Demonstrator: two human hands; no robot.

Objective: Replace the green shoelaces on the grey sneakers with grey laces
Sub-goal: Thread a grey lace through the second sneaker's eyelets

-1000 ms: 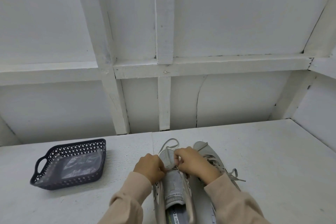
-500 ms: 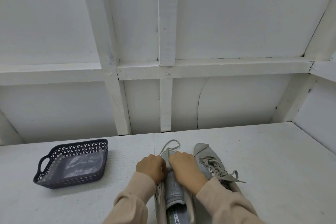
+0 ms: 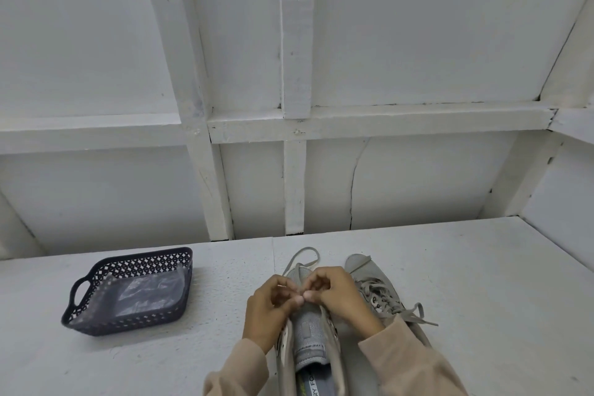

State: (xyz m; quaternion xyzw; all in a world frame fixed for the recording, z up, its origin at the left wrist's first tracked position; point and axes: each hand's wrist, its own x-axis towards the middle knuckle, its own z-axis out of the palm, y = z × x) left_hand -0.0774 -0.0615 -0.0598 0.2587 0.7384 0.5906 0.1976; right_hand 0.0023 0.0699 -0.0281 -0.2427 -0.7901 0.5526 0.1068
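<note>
Left sneaker (image 3: 310, 341): grey, tongue bared, toe away from me.
Lace (image 3: 308, 248): grey, looped past its toe.
Right sneaker (image 3: 376, 286): grey-laced, alongside.

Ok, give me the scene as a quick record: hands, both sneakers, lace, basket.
left hand: fingers curled, pinching grey lace over the near sneaker
right hand: same, fingertips meeting the left's
near sneaker: tongue exposed, lace loop trailing past toe
other sneaker: right of it, laced grey
basket: left on table, clear bag inside
green laces: none visible
</note>
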